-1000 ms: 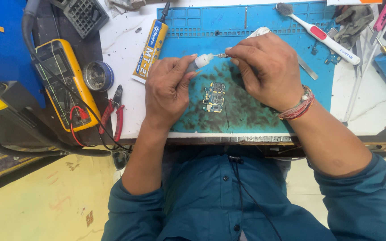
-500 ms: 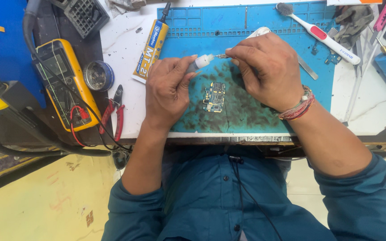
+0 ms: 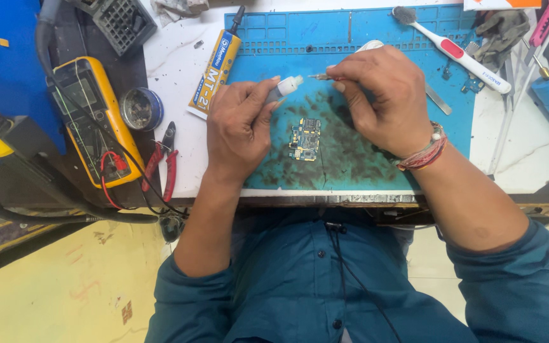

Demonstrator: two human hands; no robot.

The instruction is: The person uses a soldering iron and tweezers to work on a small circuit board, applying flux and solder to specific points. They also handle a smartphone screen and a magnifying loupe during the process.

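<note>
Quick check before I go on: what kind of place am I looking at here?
Most likely a small electronics repair bench. A bare circuit board lies on a stained blue work mat, a yellow multimeter with leads sits at the left, and red-handled cutters lie beside it.

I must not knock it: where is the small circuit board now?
In the head view the circuit board lies on the blue work mat, untouched, just below and between the left hand and right hand.
</note>
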